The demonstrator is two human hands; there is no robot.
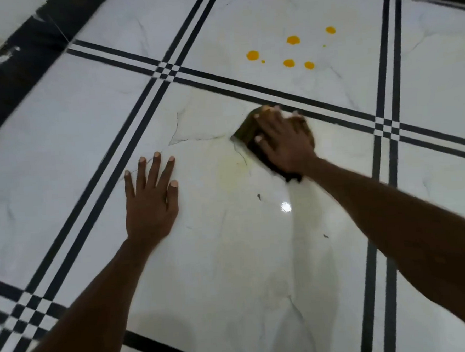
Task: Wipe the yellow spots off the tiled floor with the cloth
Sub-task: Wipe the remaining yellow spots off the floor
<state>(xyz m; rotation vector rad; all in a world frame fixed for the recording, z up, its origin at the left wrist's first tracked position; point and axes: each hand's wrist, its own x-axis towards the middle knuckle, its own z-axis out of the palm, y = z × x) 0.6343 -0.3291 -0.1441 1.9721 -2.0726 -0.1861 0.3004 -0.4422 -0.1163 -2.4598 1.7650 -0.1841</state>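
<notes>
Pressing down flat on a folded dark cloth [250,132], right hand [283,142], just right of the frame's centre, fingers spread and fairly straight over the fabric, nothing curled round it as far as the blur allows. Cloth brownish and yellow-stained at its upper edge, its far corner touching the black double stripe [330,110] that crosses the frame above it. Blurred at the fingertips and along the cloth's right side.

Resting palm-down on the bare tiled floor [258,256], left hand [149,200], left of centre, all 5 fingers straight and fanned, holding nothing. Well apart from the cloth, with a faint yellowish smear [232,170] lying on the glossy tile between the 2 hands, just below and left of the cloth.

Sitting on the next tile, upper right of the frame beyond the stripe: yellow spots [293,40], 5 larger round blobs and 2 tiny flecks, clustered together, apart from cloth and hands.

Scattered on the near tile: a small dark speck [259,196] below the smear, another [325,236] lower right, and a bright light reflection [285,207] near the right forearm. Running along the upper left corner, a dark skirting band [10,80].
</notes>
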